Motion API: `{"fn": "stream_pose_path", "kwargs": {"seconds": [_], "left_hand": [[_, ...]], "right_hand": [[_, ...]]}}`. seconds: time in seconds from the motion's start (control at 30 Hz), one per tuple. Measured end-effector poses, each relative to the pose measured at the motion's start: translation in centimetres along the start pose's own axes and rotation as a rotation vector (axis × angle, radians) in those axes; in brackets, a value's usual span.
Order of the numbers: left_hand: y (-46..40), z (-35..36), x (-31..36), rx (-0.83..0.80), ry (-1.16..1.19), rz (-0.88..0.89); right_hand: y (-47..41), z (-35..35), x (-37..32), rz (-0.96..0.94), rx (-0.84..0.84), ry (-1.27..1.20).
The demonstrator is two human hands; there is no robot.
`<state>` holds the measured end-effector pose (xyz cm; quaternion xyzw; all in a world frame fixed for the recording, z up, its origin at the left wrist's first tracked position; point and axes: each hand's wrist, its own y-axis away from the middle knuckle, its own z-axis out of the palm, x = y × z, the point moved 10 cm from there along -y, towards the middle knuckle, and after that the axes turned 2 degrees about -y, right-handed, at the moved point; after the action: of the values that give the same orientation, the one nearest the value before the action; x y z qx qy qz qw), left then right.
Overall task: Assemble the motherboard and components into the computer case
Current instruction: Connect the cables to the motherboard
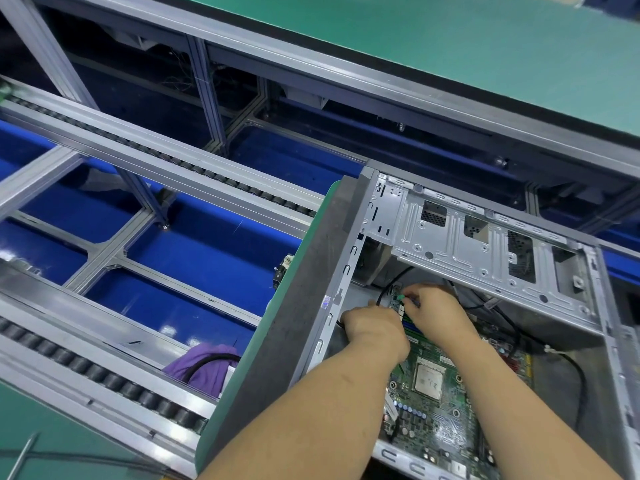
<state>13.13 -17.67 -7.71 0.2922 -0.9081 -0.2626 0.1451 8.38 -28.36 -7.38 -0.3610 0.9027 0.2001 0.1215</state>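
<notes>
Both hands [408, 317] deep in case [349, 258]

Your left hand [375, 329]: bare, no glove or ring.
Your right hand [438, 311]: bare too.
Your forearms: uncovered, no sleeves, no watch.

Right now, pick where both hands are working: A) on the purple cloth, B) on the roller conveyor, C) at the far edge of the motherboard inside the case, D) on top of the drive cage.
C: the left hand and right hand meet over the far edge of the motherboard, inside the case, below the drive cage.
</notes>
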Motion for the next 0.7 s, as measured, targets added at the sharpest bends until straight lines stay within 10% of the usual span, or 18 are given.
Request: {"fn": "stream_pose_path", "kwargs": {"seconds": [0.7], "left_hand": [[0.01,-0.11,0.01,0.009,0.015,0.001]], "right_hand": [[0.24,-0.26,0.28,0.042,0.052,-0.151]]}}
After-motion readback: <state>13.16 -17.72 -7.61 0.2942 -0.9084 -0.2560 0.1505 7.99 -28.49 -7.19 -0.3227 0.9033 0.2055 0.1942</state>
